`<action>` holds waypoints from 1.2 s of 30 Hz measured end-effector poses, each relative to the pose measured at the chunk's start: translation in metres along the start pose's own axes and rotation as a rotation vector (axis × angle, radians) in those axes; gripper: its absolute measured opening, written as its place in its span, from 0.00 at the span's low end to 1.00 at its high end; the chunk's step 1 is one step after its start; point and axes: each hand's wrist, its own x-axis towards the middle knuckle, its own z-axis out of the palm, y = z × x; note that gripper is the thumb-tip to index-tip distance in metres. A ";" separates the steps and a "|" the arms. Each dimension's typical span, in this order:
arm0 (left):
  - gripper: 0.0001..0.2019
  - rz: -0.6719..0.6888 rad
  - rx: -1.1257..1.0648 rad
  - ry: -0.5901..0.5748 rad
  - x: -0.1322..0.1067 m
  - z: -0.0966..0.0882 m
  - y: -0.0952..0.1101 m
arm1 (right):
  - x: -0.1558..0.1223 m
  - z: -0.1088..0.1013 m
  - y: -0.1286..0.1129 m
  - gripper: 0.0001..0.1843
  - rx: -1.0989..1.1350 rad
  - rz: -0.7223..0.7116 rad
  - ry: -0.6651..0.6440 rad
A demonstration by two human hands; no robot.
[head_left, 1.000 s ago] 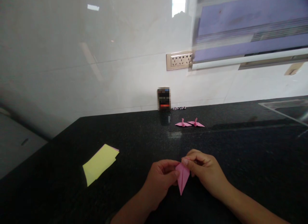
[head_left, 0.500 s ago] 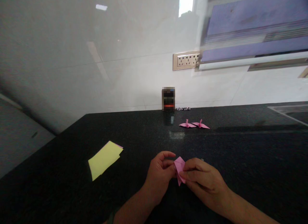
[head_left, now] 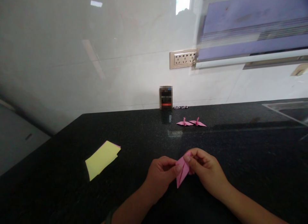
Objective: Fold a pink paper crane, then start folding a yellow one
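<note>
Since half a second ago the right hand [head_left: 209, 169] has slid from the near part of the folded pink paper [head_left: 183, 172] up to its far corner, and the left forefinger, lifted clear then, has come down beside the sheet. That piece has turned a little too, its long point now aimed near and slightly left. From where I stand, both hands are pinching it: the left hand [head_left: 160, 174] grips the left edge between thumb and fingers, while the right thumb lies on the far right corner with fingers curled behind. A dark crease runs down its middle, and it is held over the near part of the black counter [head_left: 139, 134], just right of centre; whether it touches the surface, I can't tell.

Farther back sit two pink paper cranes, the left crane [head_left: 184, 123] and the right crane [head_left: 197, 123], wings meeting or nearly so. Well off to the left lies a stack of yellow paper [head_left: 102, 159], a thin purplish edge showing at its far right side. Against the white wall [head_left: 134, 70] stands a small dark box [head_left: 166, 99], its front blurred, with a patterned strip [head_left: 180, 107] just right of it.
</note>
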 end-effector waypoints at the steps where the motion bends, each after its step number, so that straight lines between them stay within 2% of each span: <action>1: 0.05 0.011 0.019 0.012 0.000 0.000 0.000 | 0.001 0.000 0.000 0.08 0.029 0.019 -0.006; 5: 0.08 -0.018 0.056 0.033 -0.001 -0.001 0.000 | 0.002 0.001 0.001 0.09 0.073 0.066 -0.042; 11: 0.09 -0.008 0.023 0.119 0.001 -0.002 0.001 | 0.000 0.005 0.006 0.12 0.050 0.177 -0.186; 19: 0.07 -0.046 -0.019 0.135 0.001 -0.001 -0.004 | -0.001 0.005 0.010 0.11 -0.018 0.160 -0.172; 24: 0.10 -0.051 -0.042 0.132 0.001 -0.002 -0.001 | -0.002 0.005 0.007 0.13 0.006 0.164 -0.188; 28: 0.15 -0.104 -0.118 0.075 0.002 -0.001 -0.001 | -0.001 0.005 0.007 0.14 0.028 0.150 -0.183; 30: 0.15 -0.057 -0.046 0.121 0.002 -0.001 -0.002 | 0.000 0.004 0.008 0.14 -0.015 0.138 -0.134; 33: 0.11 0.168 0.206 0.289 -0.001 0.000 0.000 | -0.001 0.004 0.010 0.14 -0.163 0.041 0.004; 34: 0.11 0.237 0.281 0.303 -0.002 0.001 0.001 | -0.002 0.004 0.009 0.13 -0.229 -0.027 0.035; 36: 0.09 0.257 0.324 0.183 -0.005 0.003 0.003 | -0.005 0.004 0.007 0.10 -0.352 -0.179 0.043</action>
